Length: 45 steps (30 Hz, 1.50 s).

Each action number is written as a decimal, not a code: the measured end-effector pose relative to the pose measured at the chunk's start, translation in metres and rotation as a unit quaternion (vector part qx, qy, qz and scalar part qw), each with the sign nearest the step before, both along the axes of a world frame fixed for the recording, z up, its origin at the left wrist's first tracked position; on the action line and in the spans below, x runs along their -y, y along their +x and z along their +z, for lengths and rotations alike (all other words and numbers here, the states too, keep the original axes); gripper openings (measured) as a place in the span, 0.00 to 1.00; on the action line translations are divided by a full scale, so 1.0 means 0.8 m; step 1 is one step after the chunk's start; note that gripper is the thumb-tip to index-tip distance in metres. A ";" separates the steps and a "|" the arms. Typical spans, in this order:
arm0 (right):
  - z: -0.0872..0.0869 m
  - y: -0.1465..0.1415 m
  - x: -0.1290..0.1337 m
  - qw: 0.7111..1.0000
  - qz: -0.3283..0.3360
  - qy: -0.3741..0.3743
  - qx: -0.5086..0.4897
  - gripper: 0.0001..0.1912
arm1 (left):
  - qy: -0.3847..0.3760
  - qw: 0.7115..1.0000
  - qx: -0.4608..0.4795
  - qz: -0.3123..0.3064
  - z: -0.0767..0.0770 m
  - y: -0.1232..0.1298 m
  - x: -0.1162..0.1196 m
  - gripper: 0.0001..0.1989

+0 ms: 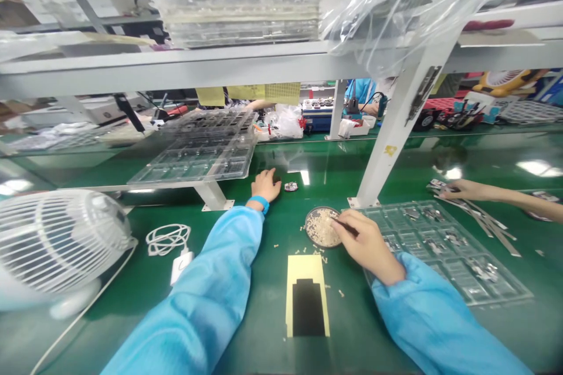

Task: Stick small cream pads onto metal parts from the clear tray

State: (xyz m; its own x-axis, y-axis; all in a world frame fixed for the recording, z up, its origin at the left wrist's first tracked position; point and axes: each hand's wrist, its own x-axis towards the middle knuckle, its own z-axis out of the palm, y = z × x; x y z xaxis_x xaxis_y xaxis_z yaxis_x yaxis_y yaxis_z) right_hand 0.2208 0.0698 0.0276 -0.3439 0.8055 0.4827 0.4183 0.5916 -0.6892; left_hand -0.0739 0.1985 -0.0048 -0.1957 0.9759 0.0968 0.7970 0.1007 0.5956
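My left hand, with a blue band at the wrist, rests on the green work surface, fingers extended and nothing visibly in them. Just right of it lies a small metallic part. My right hand pinches dark tweezers, their tip over a round dish. Tiny beige pieces fill that dish, and several more are scattered around it. Below the dish is a yellow sheet bearing a black rectangular piece.
A clear compartment tray with metallic parts lies at right. Beyond it, another person's hand touches thin strips. A white fan and coiled cable are left. A shelf post stands ahead; stacked trays sit back left.
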 end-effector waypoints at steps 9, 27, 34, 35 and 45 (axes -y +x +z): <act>-0.005 -0.001 0.015 0.966 0.061 -0.249 -0.016 0.18 | -0.032 0.980 0.192 -0.050 0.016 0.001 0.044 0.25; -0.020 -0.013 0.028 0.944 0.115 -0.308 0.012 0.13 | -0.209 0.818 0.518 -0.137 0.006 0.077 0.231 0.24; -0.011 -0.012 0.032 0.941 0.144 -0.305 -0.034 0.11 | -0.199 0.817 0.529 -0.114 0.004 0.083 0.236 0.24; -0.008 -0.011 0.033 0.935 0.153 -0.313 -0.061 0.11 | -0.194 0.816 0.532 -0.114 0.002 0.084 0.236 0.23; 0.009 -0.002 0.029 0.971 0.141 -0.186 -0.055 0.04 | -0.159 0.829 0.522 -0.126 0.010 0.078 0.229 0.24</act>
State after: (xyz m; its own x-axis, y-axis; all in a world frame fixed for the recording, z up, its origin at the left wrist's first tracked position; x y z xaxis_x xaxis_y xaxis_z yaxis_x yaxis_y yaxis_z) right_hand 0.2191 0.0462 0.0347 -0.5380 0.8130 0.2226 0.1875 0.3729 -0.9087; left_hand -0.0115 0.0149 0.0036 0.2040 0.9419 -0.2668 -0.1150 0.2937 0.9489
